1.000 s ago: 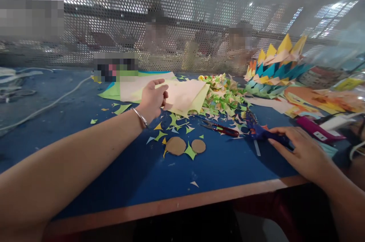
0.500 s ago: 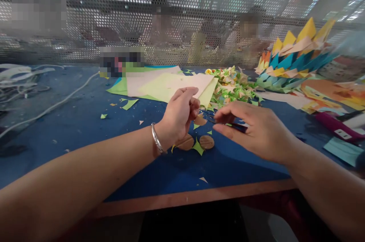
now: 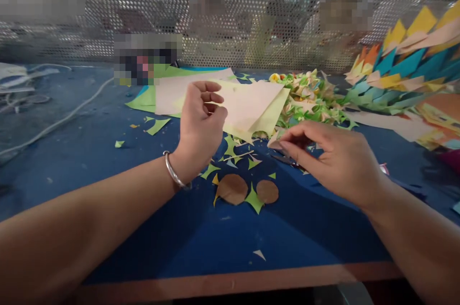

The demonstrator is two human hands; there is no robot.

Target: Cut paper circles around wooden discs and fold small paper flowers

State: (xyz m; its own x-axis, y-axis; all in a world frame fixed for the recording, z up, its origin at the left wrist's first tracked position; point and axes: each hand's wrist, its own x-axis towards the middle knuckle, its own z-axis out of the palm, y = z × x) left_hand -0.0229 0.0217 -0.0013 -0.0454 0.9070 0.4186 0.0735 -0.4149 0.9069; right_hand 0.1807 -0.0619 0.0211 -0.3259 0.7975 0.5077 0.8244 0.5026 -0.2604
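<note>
My left hand (image 3: 203,125) is raised over the table in front of the paper sheets. Its fingers are loosely curled and apart, with nothing visible between them. My right hand (image 3: 323,161) pinches a small pale peach paper piece (image 3: 275,142) between thumb and fingertips. Dark scissors (image 3: 287,161) lie just under the right hand, their handles partly hidden by it. Nearer to me are two round brown paper discs, a larger disc (image 3: 232,189) and a smaller disc (image 3: 268,192), with a green paper scrap (image 3: 255,199) between them.
Cream and green paper sheets (image 3: 251,103) lie behind my hands. A heap of cut paper scraps (image 3: 305,91) sits right of them, then a layered pointed paper craft (image 3: 406,65). A white cable (image 3: 72,115) crosses the blue table (image 3: 118,218) at left. Behind stands a perforated metal screen (image 3: 233,41).
My left hand has moved left and up, and its fingers have loosened. The scissors that were in my right hand now lie under it, and that hand pinches a paper piece.
</note>
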